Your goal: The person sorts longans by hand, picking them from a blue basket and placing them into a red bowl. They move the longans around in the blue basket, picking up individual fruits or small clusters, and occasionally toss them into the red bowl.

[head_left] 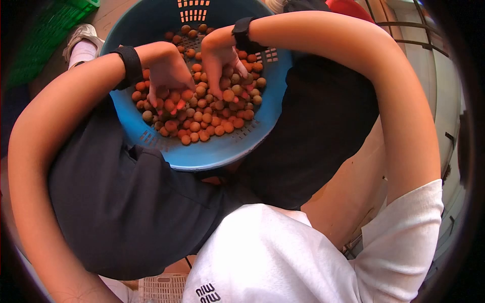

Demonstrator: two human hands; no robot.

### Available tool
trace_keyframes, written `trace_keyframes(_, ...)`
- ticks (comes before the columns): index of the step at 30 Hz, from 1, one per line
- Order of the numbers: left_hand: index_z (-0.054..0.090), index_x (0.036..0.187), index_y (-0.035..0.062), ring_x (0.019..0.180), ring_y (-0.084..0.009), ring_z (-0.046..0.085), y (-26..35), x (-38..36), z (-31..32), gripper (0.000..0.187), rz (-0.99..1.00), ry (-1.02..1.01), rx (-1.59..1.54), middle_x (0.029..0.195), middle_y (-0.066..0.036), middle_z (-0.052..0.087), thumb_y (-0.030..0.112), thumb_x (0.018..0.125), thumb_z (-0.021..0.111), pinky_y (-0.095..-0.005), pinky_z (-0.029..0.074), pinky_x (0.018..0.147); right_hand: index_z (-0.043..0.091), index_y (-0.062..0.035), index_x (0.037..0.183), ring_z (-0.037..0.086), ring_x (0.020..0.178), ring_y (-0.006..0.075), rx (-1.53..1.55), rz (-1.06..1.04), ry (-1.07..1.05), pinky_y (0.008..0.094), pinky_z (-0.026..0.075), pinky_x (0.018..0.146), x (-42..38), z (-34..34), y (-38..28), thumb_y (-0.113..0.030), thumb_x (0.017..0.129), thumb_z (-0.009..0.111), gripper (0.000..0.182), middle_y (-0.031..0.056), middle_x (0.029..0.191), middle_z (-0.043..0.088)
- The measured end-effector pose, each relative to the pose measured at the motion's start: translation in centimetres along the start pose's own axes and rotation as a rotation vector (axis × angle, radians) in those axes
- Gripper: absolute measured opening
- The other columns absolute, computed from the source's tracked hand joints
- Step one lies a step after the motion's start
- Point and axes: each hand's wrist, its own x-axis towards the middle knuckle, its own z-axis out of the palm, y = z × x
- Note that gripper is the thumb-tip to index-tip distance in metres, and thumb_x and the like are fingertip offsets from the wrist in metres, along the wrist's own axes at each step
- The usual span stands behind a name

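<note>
Head camera looks straight down over the person's lap, where dark charcoal trousers (pixel 131 212) cover both spread knees and a white short-sleeved T-shirt (pixel 283 257) with small black lettering fills the bottom of the view. Between the knees sits a round blue plastic basket (pixel 217 151) with slotted vents in its wall — its near rim lies against the trouser legs and its far rim reaches the top edge of the frame.

Inside the basket lies a heap of small round orange-brown fruits (pixel 202 121), piled thickest toward the near side and thinning toward the vents at the back.

Both bare forearms curve inward over the knees and down into the basket. Each wrist carries a black band. Left hand (pixel 166 76) rests knuckles up on the left part of the heap, fingers curled down and pressed into the fruits; whether it actually holds one I cannot tell, since the fingertips are buried. Right hand (pixel 220 65) hangs over the middle of the heap with its fingers pointing down and drawn together, the tips pinching at a single fruit (pixel 228 95) on top of the pile.

Beyond the basket, upper left, a white sneaker (pixel 81 40) rests on the floor beside a green plastic crate (pixel 48 30).
</note>
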Motion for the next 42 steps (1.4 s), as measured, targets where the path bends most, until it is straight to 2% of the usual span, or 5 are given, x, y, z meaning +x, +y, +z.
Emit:
trace_keyframes(12,0.052,0.087,0.0094,0.074,-0.0148,0.054,-0.9,-1.0,-1.5,0.018,0.279,0.025,-0.233,0.076,0.0,0.052,0.024,0.088,0.043,-0.0365,0.049,0.073,0.05,-0.0133,0.118,0.053,0.102,0.0157,0.281,-0.365,0.343,0.0249,0.047,0.079,-6.4,-0.8,5.2,-0.05,0.076,0.061,0.057,0.008,0.113,0.055)
trace_keyframes(15,0.053,0.097,0.0061,0.084,-0.0147,0.055,-2.5,0.4,-3.4,0.023,0.782,0.342,0.94,0.086,-0.002,0.055,0.003,0.076,0.06,-0.0357,0.05,0.074,0.054,-0.0018,0.1,0.058,0.084,0.0177,0.492,-0.559,0.235,0.0254,0.05,0.069,-9.8,-1.0,7.1,-0.031,0.093,0.041,0.033,0.0052,0.088,0.059)
trace_keyframes(24,0.052,0.101,0.005,0.089,-0.0191,0.055,-2.4,-2.8,-1.1,0.019,0.477,0.274,-0.224,0.099,-0.006,0.054,0.012,0.084,0.046,-0.0382,0.049,0.071,0.055,-0.0123,0.089,0.052,0.068,0.0092,0.656,-0.875,1.543,0.0199,0.041,0.064,-13.0,6.5,30.4,-0.041,0.09,0.045,0.03,0.0007,0.074,0.058)
trace_keyframes(31,0.053,0.1,0.005,0.09,-0.0202,0.053,-2.8,-2.4,-1.2,0.029,0.459,0.181,-0.292,0.092,-0.008,0.053,0.022,0.088,0.034,-0.0378,0.047,0.069,0.059,-0.0153,0.099,0.058,0.077,0.0189,1.62,-0.186,0.806,0.034,0.048,0.066,-5.6,16.9,43.1,-0.044,0.086,0.052,0.032,0.0025,0.095,0.061)
trace_keyframes(42,0.053,0.093,0.0069,0.07,-0.0136,0.056,-2.3,-8.5,-0.3,0.032,0.911,0.716,-0.15,0.081,-0.003,0.056,0.038,0.087,0.047,-0.0285,0.047,0.055,0.058,-0.005,0.085,0.051,0.057,0.0096,0.45,-0.382,1.819,0.0237,0.042,0.049,-17.6,4.8,25.3,-0.037,0.089,0.048,0.034,0.0012,0.063,0.054)
